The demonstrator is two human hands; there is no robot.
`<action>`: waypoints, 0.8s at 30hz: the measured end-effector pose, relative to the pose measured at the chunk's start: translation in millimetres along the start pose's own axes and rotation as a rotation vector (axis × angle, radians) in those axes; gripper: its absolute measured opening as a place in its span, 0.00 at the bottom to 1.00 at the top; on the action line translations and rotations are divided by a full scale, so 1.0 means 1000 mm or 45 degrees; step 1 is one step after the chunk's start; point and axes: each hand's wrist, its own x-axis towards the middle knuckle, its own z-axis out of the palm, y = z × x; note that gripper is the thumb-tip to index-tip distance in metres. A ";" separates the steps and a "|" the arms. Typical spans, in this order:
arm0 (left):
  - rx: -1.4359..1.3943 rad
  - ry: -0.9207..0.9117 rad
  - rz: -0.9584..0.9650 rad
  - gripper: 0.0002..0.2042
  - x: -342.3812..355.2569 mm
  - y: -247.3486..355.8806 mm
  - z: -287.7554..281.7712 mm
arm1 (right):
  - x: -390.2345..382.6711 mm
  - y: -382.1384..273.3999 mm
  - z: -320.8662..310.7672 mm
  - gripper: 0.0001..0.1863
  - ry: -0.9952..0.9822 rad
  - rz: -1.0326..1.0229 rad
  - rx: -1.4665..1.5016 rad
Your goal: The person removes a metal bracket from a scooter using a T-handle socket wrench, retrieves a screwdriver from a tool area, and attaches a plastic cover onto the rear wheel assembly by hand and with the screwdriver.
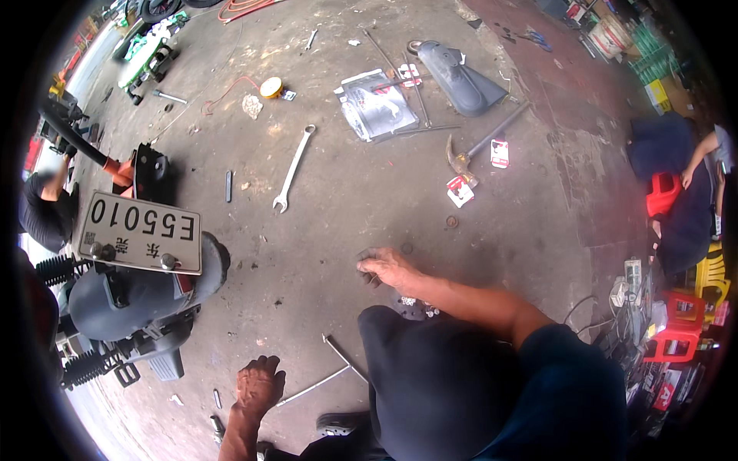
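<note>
1. Two bare hands, well apart: left hand (260, 384) low in view, right hand (384, 266) farther forward, beyond a dark-clothed knee (430, 376).
2. At left, back turned up and fingers bent loosely together; palm hidden, so cannot tell whether pinching anything.
3. Just right of that hand, on the floor (307, 261), a T-shaped wrench (315, 386): shaft slanting from beside the wrist, forward and rightward, to a crossbar angled down toward the knee. Clearly nearer to the left hand; cannot tell whether touching or only passing beside.
4. At right, fingers curled and directed leftward, forearm crossing above the knee; nothing held visible, but cannot tell whether pinching something small.
5. Close under the right forearm, a round dark dish (413, 312) with small pale bits, partly covered by the knee.
6. Off to the left, a motorbike (127, 307) with a pale number plate (142, 230) at its rear.
7. Ahead and left of the right hand, a long wrench (294, 169), long axis running away and slightly rightward; lower end nearer to the right hand than to the left.
8. Farther forward at right, a hammer (461, 160), handle slanting away; beyond, a silver bag (380, 107) beside a dark plastic guard (457, 81).
9. Toward the right rim, red stools (678, 319); far left, a green wheeled stand (142, 65).
</note>
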 end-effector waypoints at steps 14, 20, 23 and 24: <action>0.006 0.052 0.196 0.12 0.037 0.011 -0.025 | -0.035 -0.009 -0.056 0.07 0.273 0.022 0.058; -0.189 0.003 0.179 0.13 -0.019 0.001 -0.054 | -0.194 -0.208 0.023 0.12 0.120 -0.691 -0.317; -0.399 -0.061 0.077 0.12 -0.071 0.017 -0.062 | -0.257 -0.246 0.067 0.16 -0.148 -1.082 -0.337; -0.451 -0.050 0.156 0.13 -0.082 0.023 -0.054 | -0.271 -0.239 0.081 0.17 -0.093 -1.074 -0.464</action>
